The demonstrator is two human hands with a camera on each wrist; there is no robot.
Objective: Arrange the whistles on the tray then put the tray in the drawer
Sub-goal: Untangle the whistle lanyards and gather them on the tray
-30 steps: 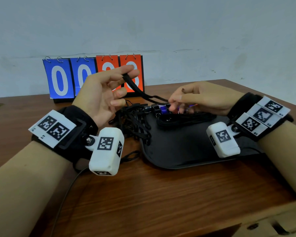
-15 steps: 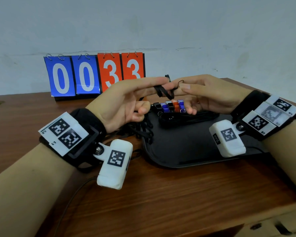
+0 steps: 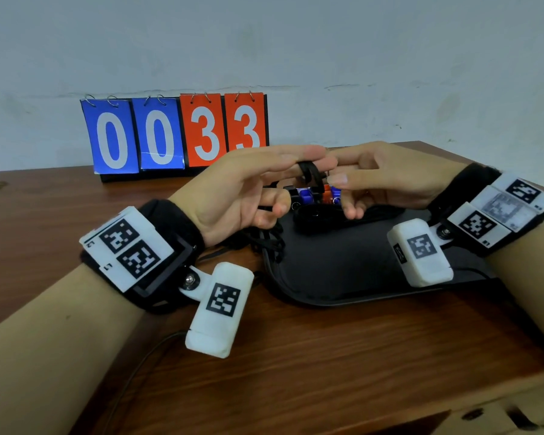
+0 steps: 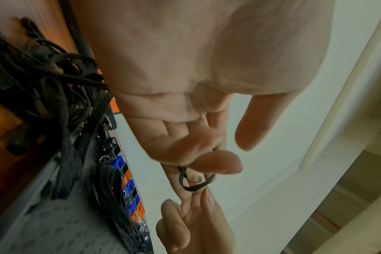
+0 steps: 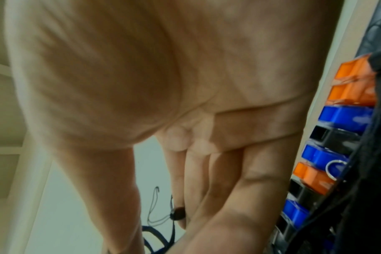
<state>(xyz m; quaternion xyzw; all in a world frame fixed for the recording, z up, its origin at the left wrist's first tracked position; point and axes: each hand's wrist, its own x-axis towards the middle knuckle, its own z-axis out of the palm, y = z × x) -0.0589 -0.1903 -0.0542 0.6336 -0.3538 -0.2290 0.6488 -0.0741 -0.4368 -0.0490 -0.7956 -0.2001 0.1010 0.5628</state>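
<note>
- Since a second ago: the left hand (image 3: 245,189) has swung from up by the scoreboard (image 3: 175,133) in toward the right hand (image 3: 387,177); their fingertips now meet above the far edge of the tray. The scoreboard digits, then partly hidden, read 0033.
- Table (image 3: 296,356): brown wood; the black tray (image 3: 343,262) lies on it between the forearms.
- Tray contents: a row of whistles (image 3: 314,194) in black, blue and orange stands along the far edge, with coiled lanyards just in front. The near part of the tray is bare.
- Loose tangle of lanyards (image 4: 39,82) lies over the left edge of the tray, partly on the table.
- Left hand: thumb and index finger pinch a short black cord loop (image 3: 308,172); the other fingers are loosely curled.
- Right hand: thumb and forefinger pinch the same cord from the other side, remaining fingers extended downward.
- No whistle is visible on this cord; cannot tell what it is attached to.
- Judgement: this looks like tidying a lanyard. Best done by keeping the loop taut between both pinches, folding it small, then laying it beside the coiled ones without snagging the tangle.
</note>
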